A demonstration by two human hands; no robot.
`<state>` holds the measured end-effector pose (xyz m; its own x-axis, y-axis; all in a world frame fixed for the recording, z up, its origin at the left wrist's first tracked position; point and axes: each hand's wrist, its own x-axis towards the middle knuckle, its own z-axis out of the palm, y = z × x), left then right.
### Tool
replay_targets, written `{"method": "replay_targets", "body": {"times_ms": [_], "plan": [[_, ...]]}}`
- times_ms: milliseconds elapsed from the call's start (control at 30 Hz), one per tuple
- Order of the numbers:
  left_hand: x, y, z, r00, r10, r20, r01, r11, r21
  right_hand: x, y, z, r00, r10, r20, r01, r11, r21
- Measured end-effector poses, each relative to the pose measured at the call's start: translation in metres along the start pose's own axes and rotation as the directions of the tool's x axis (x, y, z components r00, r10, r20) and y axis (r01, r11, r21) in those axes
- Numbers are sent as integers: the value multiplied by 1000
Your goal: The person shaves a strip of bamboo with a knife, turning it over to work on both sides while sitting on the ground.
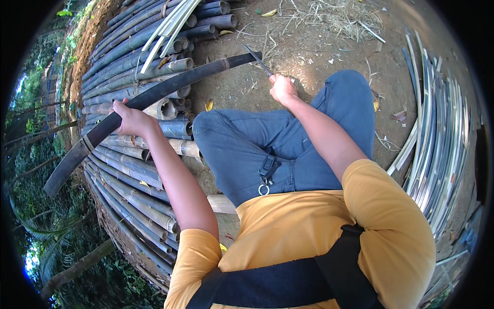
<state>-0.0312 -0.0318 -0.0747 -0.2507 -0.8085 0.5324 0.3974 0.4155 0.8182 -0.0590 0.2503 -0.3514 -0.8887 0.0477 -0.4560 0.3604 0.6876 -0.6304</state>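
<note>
A long dark bamboo strip (177,82) with pale node rings slants from the lower left up to the middle of the head view. My left hand (133,119) is closed round it, below its middle. Ahead of my knees, my right hand (283,88) grips a knife (260,62) by its handle, which my fingers mostly hide. The narrow blade points up and left, close to the strip's far end. Whether the blade touches the strip I cannot tell.
Stacked bamboo poles (134,165) lie along my left, under the strip. Thin pale slats (172,26) rest on the pile's far part. A bundle of split bamboo strips (440,139) lies at my right. Shavings (334,20) litter the dirt ground ahead. Dense plants edge the far left.
</note>
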Motion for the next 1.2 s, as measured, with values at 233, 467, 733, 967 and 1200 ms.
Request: {"method": "replay_targets", "body": {"times_ms": [233, 467, 733, 967, 1200], "plan": [[-3, 9, 9, 998, 37, 51, -38, 999, 16, 10, 10, 0, 1000, 6, 0, -6, 999, -40], [-9, 20, 17, 999, 35, 41, -35, 999, 0, 10, 7, 3, 1000, -11, 0, 11, 999, -43], [-22, 28, 20, 998, 18, 62, -16, 1000, -27, 17, 22, 8, 998, 53, -23, -54, 997, -53], [-21, 31, 13, 997, 29, 70, -31, 999, 27, 21, 14, 11, 996, 85, 5, -84, 996, -36], [-20, 26, 12, 992, 46, 116, -46, 999, 0, 6, 13, 12, 991, 136, -17, -134, 988, 83]]}}
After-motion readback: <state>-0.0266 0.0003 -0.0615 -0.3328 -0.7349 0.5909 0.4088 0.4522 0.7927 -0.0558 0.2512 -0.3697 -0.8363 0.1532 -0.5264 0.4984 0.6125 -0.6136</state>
